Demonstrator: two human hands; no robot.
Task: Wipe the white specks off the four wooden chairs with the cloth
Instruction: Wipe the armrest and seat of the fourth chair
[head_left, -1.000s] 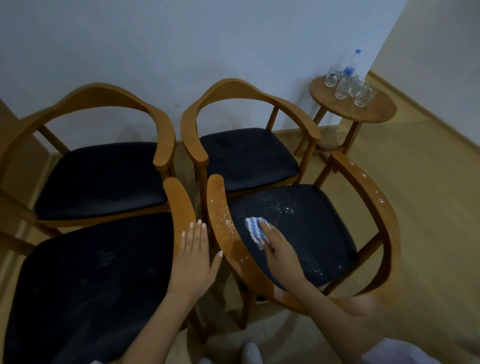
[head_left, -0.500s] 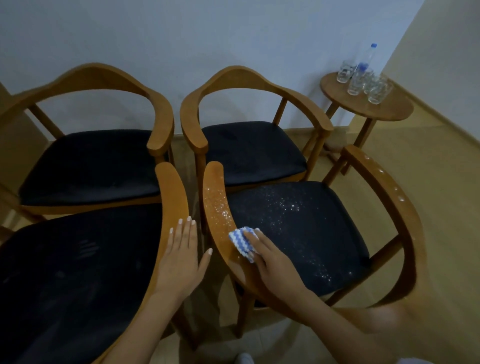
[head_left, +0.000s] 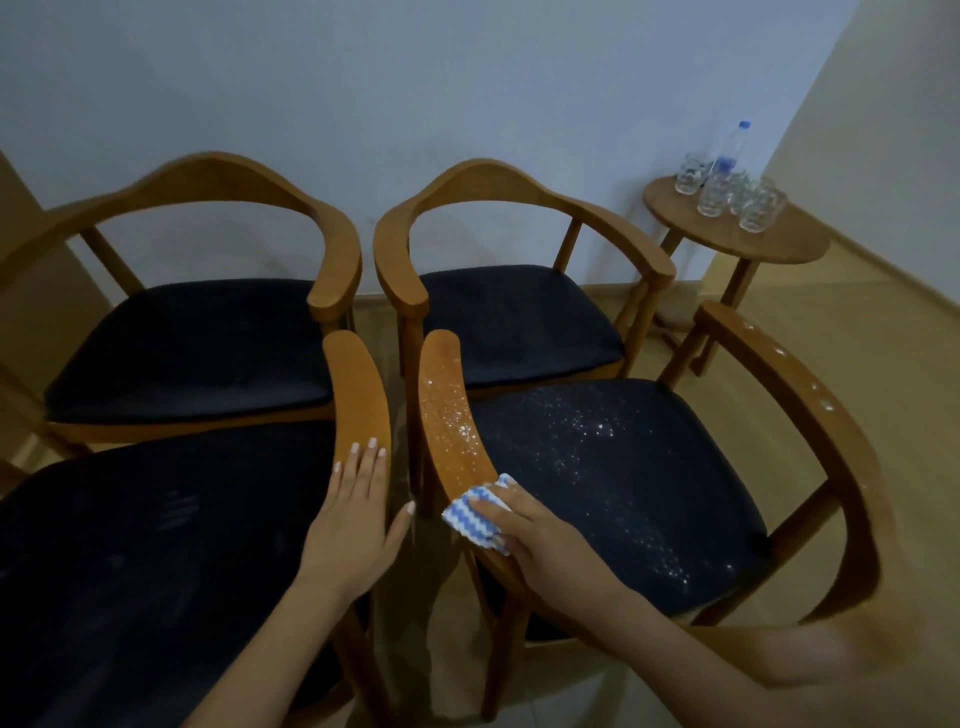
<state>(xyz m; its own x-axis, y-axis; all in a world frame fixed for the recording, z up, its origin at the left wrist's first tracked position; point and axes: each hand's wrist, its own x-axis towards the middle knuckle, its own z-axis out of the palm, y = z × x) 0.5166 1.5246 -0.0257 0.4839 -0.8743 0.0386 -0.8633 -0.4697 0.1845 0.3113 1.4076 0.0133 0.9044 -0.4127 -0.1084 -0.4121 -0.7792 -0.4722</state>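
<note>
Late-stage, at a guess: gripping bunched cloth (head_left: 475, 515) in right hand (head_left: 545, 545) on speckled chair's (head_left: 810, 400) near armrest (head_left: 441, 410); resting left hand (head_left: 358, 512) flat, fingers straight, on neighbouring chair (head_left: 358, 384). Leaving specks (head_left: 597, 431) on armrest, seat (head_left: 649, 509), far arm; seeing none elsewhere.

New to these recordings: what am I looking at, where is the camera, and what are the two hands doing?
No machine here: a person works with bare hands, filmed by one camera worn on the head, looking forward and down, so the arms enter from the bottom edge. The right hand grips a blue-and-white cloth and presses it on the speckled armrest of the near right chair; that chair's dark seat carries white specks too. The left hand rests flat on the neighbouring armrest. A far left chair and a far right chair stand by the wall. A round side table in the corner holds glasses and a bottle.
</note>
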